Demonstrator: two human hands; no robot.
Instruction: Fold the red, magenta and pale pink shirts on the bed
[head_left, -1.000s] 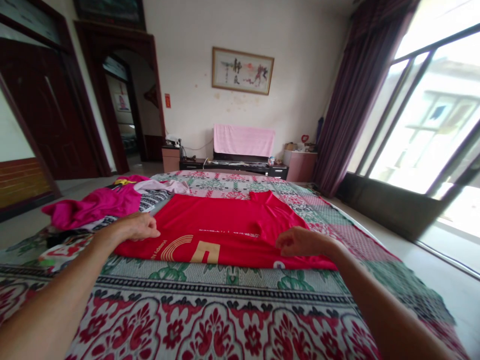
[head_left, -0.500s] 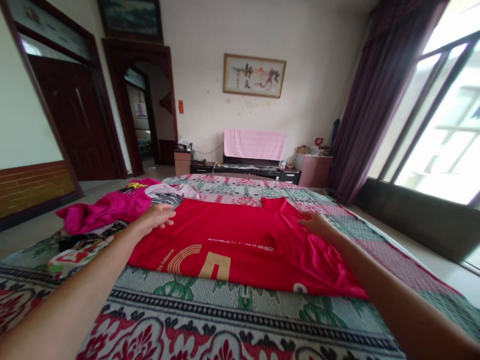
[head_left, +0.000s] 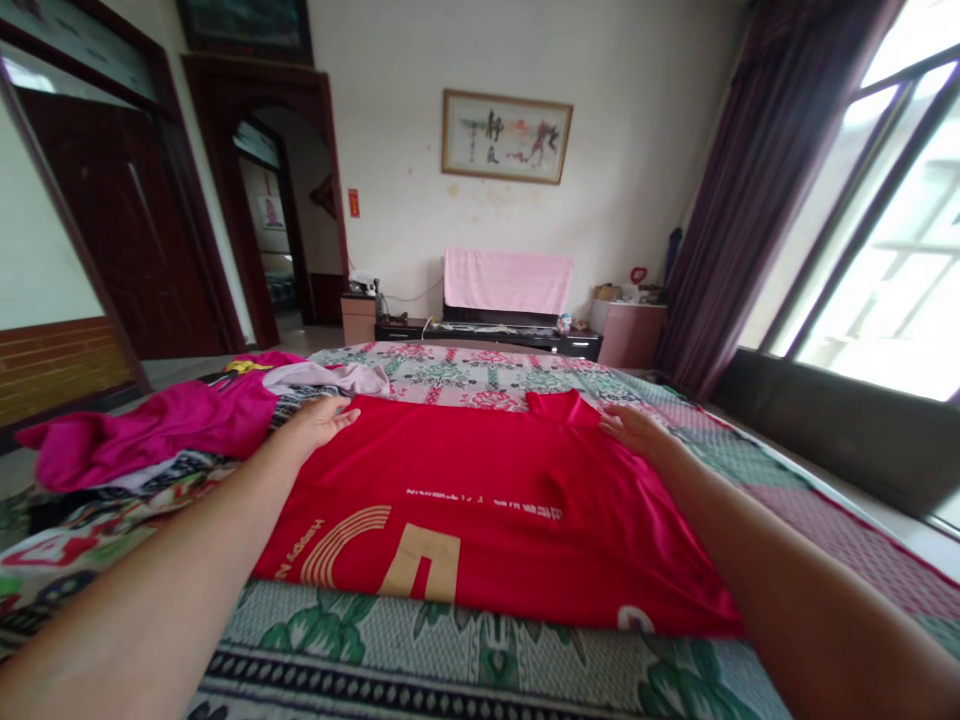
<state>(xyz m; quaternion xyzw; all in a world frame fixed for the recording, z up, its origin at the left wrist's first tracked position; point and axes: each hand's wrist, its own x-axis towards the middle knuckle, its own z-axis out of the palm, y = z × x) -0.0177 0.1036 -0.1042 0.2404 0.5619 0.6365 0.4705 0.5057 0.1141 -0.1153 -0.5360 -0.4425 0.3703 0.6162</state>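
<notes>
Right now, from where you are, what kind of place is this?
Probably a living room in somebody's home: a framed picture hangs up, a long purple curtain hangs by the window, and a red shirt lies on a patterned cover.

Above the red shirt, the air is open between the left hand at its far left corner and the right hand beside its collar, wide enough to pass a hand through. Left of the shirt, a heap of clothes bars a low sideways path. Along the shirt's left and right sides, the forearms stand in the way. Beyond its far edge, the flat patterned cover leaves room to pass
</notes>
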